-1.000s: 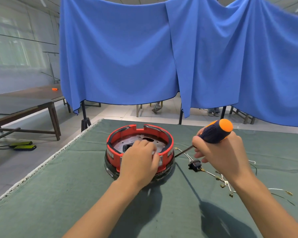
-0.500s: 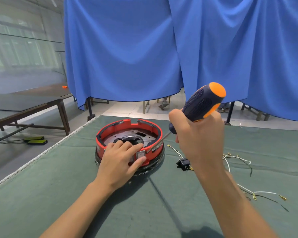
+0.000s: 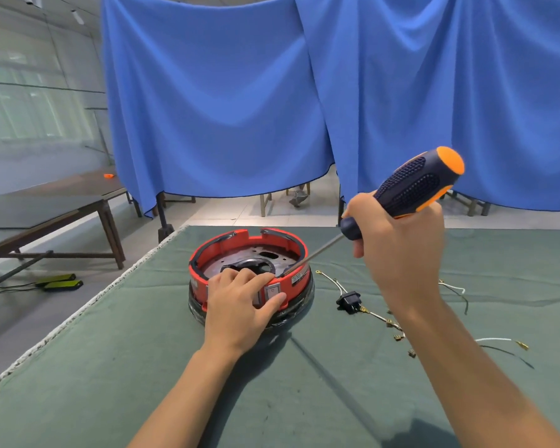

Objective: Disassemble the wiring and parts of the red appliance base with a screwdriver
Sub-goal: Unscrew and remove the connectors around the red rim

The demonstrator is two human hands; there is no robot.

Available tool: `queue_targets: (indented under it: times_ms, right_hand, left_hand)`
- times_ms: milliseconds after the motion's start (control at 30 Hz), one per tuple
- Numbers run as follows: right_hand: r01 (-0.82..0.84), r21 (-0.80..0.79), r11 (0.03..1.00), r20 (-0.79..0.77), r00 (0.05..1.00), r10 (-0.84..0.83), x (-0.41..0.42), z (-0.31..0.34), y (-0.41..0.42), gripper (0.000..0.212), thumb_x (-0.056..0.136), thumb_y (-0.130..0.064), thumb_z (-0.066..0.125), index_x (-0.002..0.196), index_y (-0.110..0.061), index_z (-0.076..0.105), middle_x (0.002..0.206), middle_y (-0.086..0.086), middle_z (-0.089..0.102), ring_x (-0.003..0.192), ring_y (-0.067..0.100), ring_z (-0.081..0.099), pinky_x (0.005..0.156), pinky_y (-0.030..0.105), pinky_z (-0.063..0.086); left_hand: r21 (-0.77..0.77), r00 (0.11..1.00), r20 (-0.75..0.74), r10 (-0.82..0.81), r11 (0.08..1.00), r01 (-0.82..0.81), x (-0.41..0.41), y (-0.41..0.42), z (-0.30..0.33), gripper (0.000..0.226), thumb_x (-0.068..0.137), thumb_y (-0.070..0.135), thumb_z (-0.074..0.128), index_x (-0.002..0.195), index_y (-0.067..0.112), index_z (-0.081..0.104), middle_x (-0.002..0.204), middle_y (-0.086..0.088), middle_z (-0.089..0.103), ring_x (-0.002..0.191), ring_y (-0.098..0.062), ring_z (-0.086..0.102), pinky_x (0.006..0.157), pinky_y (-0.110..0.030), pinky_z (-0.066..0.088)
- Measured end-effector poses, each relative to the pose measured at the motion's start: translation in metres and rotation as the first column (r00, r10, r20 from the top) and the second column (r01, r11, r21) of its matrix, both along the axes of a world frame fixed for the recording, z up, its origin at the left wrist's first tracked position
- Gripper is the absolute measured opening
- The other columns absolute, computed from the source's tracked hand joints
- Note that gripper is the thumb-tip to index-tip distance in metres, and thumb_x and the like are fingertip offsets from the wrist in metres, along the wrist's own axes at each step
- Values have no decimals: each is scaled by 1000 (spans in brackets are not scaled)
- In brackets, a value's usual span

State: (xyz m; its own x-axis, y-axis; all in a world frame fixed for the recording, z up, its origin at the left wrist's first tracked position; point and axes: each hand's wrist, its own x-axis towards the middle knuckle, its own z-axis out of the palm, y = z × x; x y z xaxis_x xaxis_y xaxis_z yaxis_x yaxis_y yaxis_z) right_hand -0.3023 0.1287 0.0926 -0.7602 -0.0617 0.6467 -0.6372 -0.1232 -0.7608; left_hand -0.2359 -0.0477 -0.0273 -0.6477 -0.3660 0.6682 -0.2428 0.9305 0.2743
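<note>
Change vs. half a second earlier: right hand [image 3: 398,250] has lowered the screwdriver's metal shaft so its tip now sits at the near-right rim of the round red plastic appliance base [image 3: 251,279]; left hand [image 3: 240,305] holds the same spot on the near wall.

Count, hands: two, both bare.

Count, tools: one screwdriver with dark blue and orange handle [image 3: 414,185].

Count, base: one, standing on the green cloth-covered bench [image 3: 143,367], left of centre.

Count, loose parts: one small black plug socket [image 3: 348,300] on the bench just right of the base, with a tangle of white and dark wires with brass terminals [image 3: 450,318] trailing further right (individual wires too fine to count).

Left hand pose: palm on the base's near wall, fingers [image 3: 240,276] curled over the rim, thumb pressed beside a grey switch on the wall, so clamped on the base.

Right hand pose: raised above the bench, fingers wrapped tight round the screwdriver handle, orange cap pointing up-right, shaft slanting down-left.

Background: blue cloth curtain [image 3: 207,108] hangs behind the bench; one dark wooden table [image 3: 46,205] stands at left.
</note>
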Motion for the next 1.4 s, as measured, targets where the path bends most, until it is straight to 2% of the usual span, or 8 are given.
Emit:
queue_targets:
  times_ms: [233, 367, 567, 767, 900, 1067, 1333, 1400]
  right_hand:
    - [-2, 17, 1000, 14, 1000, 1, 12, -9, -7, 25, 64, -22, 58, 59, 2, 59, 39, -3, 52, 38, 12, 44, 43, 22, 36]
    - [19, 42, 999, 0, 1000, -19, 21, -17, -13, 33, 61, -24, 58, 63, 8, 54, 52, 21, 54, 48, 41, 46, 46, 42, 40]
    - [8, -5, 1000, 1, 1000, -8, 35, -5, -8, 14, 65, -13, 60, 53, -7, 57, 42, -5, 55, 36, 16, 46, 39, 18, 35]
    - [68, 114, 991, -56, 996, -62, 42, 8, -16, 21, 63, -22, 58, 57, -2, 60, 41, -3, 53, 40, 15, 45, 44, 22, 37]
    - [124, 160, 979, -71, 991, -114, 46, 8, -22, 30, 62, -24, 58, 61, 6, 57, 47, 13, 54, 45, 22, 45, 47, 29, 38]
    - [154, 154, 976, -36, 988, -150, 51, 12, -23, 21, 65, -21, 58, 54, -3, 58, 38, -4, 52, 36, 12, 43, 41, 17, 36]
    - [126, 178, 976, -22, 992, -124, 46, 16, -26, 20, 73, -9, 60, 54, -5, 59, 38, -5, 53, 34, 10, 43, 37, 15, 35]
    - [113, 191, 975, -28, 994, -109, 44, 17, -26, 19, 69, -16, 58, 53, -4, 58, 39, -1, 53, 35, 12, 43, 38, 16, 36]
  left_hand:
    - [25, 1000, -2, -6, 1000, 6, 0, -1, 1, 36, 77, 51, 59, 100, 27, 73, 86, 7, 66, 85, -24, 53, 84, -36, 29]
    - [76, 1000, -17, 0, 997, 2, 2, 1, 1, 36, 74, 50, 58, 98, 28, 74, 82, 9, 66, 83, -22, 53, 84, -34, 28]
    - [105, 995, -97, 1, 994, 9, 5, 6, 0, 27, 65, 40, 66, 84, 24, 76, 70, 6, 63, 73, -25, 55, 81, -34, 29]
    - [77, 993, -111, -27, 996, 36, 6, 2, -3, 26, 67, 42, 65, 85, 26, 74, 70, 8, 62, 73, -23, 54, 81, -32, 28]
    - [80, 992, -120, -32, 996, 41, 5, 1, -4, 24, 67, 41, 65, 83, 25, 74, 69, 6, 61, 71, -24, 53, 82, -34, 30]
    - [94, 993, -113, -30, 995, 41, 3, 2, -3, 25, 66, 40, 65, 82, 24, 75, 70, 5, 62, 72, -25, 54, 83, -34, 30]
    - [102, 999, -48, -20, 994, 25, 6, 4, 1, 28, 70, 42, 62, 86, 23, 75, 74, 3, 65, 77, -25, 55, 83, -35, 29]
    - [107, 999, -48, -14, 994, 19, 6, 4, 1, 28, 69, 42, 61, 86, 24, 75, 73, 4, 64, 78, -25, 55, 85, -34, 29]
